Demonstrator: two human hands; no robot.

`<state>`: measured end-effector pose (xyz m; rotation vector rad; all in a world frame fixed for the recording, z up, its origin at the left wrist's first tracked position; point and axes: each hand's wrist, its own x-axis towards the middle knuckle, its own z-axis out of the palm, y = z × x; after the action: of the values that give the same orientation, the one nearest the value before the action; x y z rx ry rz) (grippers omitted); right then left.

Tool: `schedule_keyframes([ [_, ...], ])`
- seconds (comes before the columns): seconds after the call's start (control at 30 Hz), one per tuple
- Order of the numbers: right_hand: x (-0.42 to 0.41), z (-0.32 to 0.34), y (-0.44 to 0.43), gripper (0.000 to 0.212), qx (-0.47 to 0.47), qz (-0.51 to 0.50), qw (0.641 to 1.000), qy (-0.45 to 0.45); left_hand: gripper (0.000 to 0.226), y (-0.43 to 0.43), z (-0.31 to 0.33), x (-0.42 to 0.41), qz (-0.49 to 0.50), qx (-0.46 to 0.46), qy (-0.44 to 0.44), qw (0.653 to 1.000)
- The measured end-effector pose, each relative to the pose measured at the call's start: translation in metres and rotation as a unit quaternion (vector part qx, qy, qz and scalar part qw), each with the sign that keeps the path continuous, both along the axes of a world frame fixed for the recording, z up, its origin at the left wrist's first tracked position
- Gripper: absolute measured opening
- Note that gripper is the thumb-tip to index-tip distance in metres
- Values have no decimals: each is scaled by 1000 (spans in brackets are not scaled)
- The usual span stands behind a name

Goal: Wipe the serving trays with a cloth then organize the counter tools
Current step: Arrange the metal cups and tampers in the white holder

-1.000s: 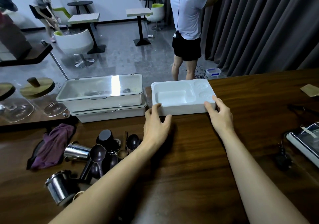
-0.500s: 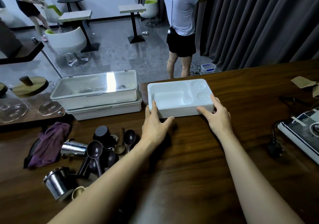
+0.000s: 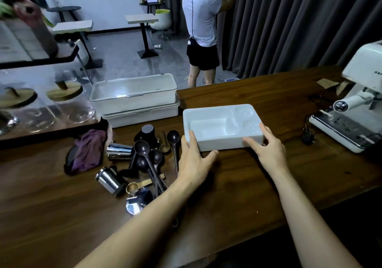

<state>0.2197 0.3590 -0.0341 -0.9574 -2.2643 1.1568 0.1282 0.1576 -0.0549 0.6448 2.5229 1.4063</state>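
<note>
Head view finds the left hand [image 3: 194,160] and right hand [image 3: 268,150] gripping the near corners of the white serving tray [image 3: 213,125] at mid-counter, the purple cloth [image 3: 88,150] lying unheld at left beside scattered scoops and cups [image 3: 144,158], so wiping and tidying both appear outstanding.

matt white plastic tray [image 3: 219,142], glossy wood counter [image 3: 237,185], shiny metal cups [image 3: 110,180]
</note>
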Motion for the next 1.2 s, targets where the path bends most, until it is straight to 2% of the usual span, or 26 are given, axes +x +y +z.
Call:
schedule_keyframes([
  [0.3, 31, -6, -50, 81, 7, 10, 1000, -7, 100, -52, 3, 34, 10, -16, 4, 1000],
  [0.63, 31, -15, -46, 86, 26, 72, 997, -4, 98, -58, 10, 38, 28, -30, -25, 999],
  [0.83, 30, -18, -47, 88, 39, 86, 995, -22, 85, -58, 28, 36, 54, -9, -1, 998],
  [0.9, 30, -18, -47, 87, 56, 95, 993, -31, 85, -59, 31, 32, 63, -11, 6, 998],
  [1.07, 8, -4, -56, 87, 166, 148, 975, -21, 87, -64, 33, 25, 86, -18, 23, 996],
  [1.2, -9, 2, -61, 80, 184, 164, 969, -26, 86, -75, 36, 17, 102, -6, 53, 993],
])
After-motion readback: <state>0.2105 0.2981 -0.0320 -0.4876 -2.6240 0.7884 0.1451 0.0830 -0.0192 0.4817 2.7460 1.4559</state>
